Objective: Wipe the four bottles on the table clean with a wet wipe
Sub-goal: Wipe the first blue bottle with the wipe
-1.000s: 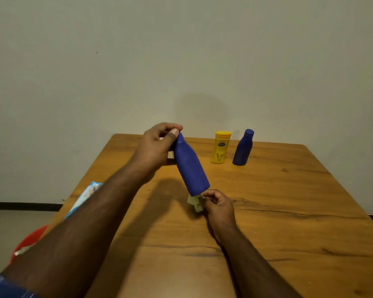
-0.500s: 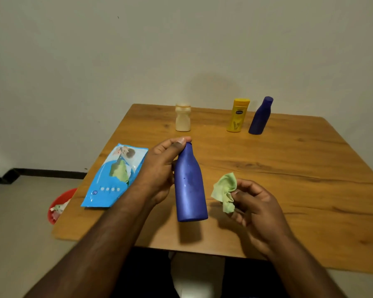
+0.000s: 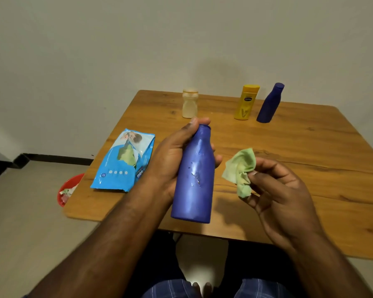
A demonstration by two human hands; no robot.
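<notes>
Blue bottle [image 3: 193, 179], tall and matte with a narrow neck, is held upright above the near edge of the counter [image 3: 310, 147], its front showing a glossy streak and small scuffed specks down the middle. The left hand [image 3: 174, 160] grips it from the left side, the thumb lying at the cap end and the fingers wrapped behind the neck. Just to the right, apart from the bottle, the right hand [image 3: 276, 190] pinches a crumpled pale green wet wipe [image 3: 240, 168] between thumb and fingertips, the cloth bunched and folded on itself.

Along the far edge of the counter stand three more bottles: a small cream bottle [image 3: 190, 103] toward the far left corner, and further right a yellow bottle [image 3: 246, 103] with a smaller blue bottle [image 3: 268, 104] just beside it.

Near the left edge lies a blue wipes pack [image 3: 116, 168], flat, with a green wipe showing at its opening. On the floor below the left edge, a red bin [image 3: 63, 194] is partly hidden by the counter.
</notes>
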